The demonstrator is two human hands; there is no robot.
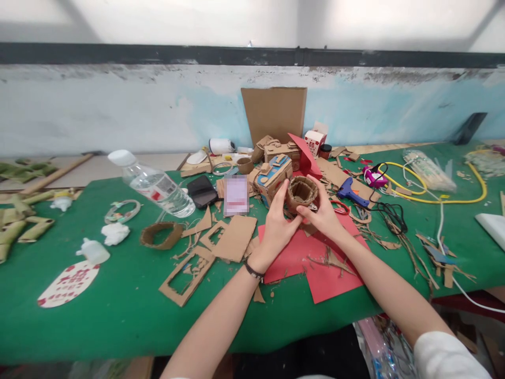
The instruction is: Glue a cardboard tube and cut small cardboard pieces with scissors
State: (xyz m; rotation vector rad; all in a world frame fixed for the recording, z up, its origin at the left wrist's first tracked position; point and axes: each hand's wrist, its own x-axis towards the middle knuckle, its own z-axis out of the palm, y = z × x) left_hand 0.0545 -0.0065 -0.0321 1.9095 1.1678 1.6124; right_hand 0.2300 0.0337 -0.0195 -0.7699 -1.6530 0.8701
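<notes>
One cardboard ring (pixel 299 202) between both hands (pixel 278 223) (pixel 324 213)

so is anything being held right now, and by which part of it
Yes, a brown cardboard ring, held in both hands by its outer wall: the left hand on its left side, the right hand on its right.

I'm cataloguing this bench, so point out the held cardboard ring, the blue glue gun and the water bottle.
Cardboard ring (pixel 302 190), head view: on its inner wall.
Blue glue gun (pixel 352 193), head view: on its body.
Water bottle (pixel 159 188), head view: on its label.
</notes>
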